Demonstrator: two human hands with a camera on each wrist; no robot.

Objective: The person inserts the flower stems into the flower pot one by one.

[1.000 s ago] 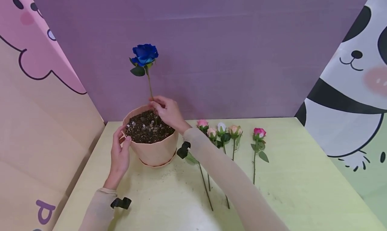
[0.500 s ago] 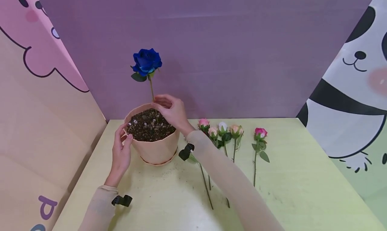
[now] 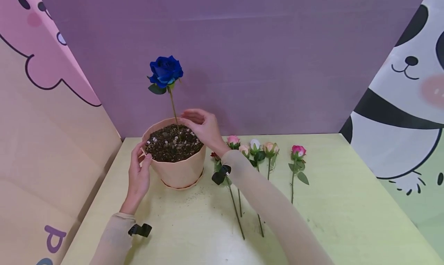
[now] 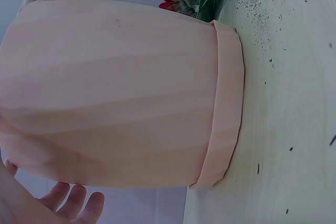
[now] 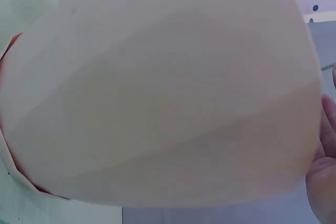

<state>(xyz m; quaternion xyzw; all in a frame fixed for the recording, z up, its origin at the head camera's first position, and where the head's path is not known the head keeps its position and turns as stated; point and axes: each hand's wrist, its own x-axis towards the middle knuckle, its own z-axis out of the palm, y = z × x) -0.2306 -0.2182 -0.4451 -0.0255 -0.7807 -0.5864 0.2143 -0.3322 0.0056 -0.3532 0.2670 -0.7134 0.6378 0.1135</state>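
A blue rose [image 3: 165,71] stands upright in the soil [image 3: 173,144] of a peach pot [image 3: 178,174], tilted slightly left. With thumb and fingers, the left hand [image 3: 138,180] grips the pot's left rim. The right hand [image 3: 207,132] is over the rim at the right back, its loosely bent fingers just right of the stem and holding nothing. Where the stem enters the soil is visible. The pot wall [image 4: 115,93] fills much of the left wrist view, the left hand's fingers [image 4: 73,200] below it. In the right wrist view, the pot [image 5: 157,87] hides most of the scene.
Right of the pot, several artificial roses lie on the table [image 3: 347,203], including a pink one [image 3: 233,140], a white one [image 3: 254,144] and a dark red one [image 3: 214,155]. A separate magenta rose [image 3: 298,151] lies farther right. Soil crumbs dot the table; a purple wall [image 3: 260,64] rises behind.
The blue rose has gone lower into the soil. My right hand has let go of its stem and shifted right. My left hand has stayed on the rim.
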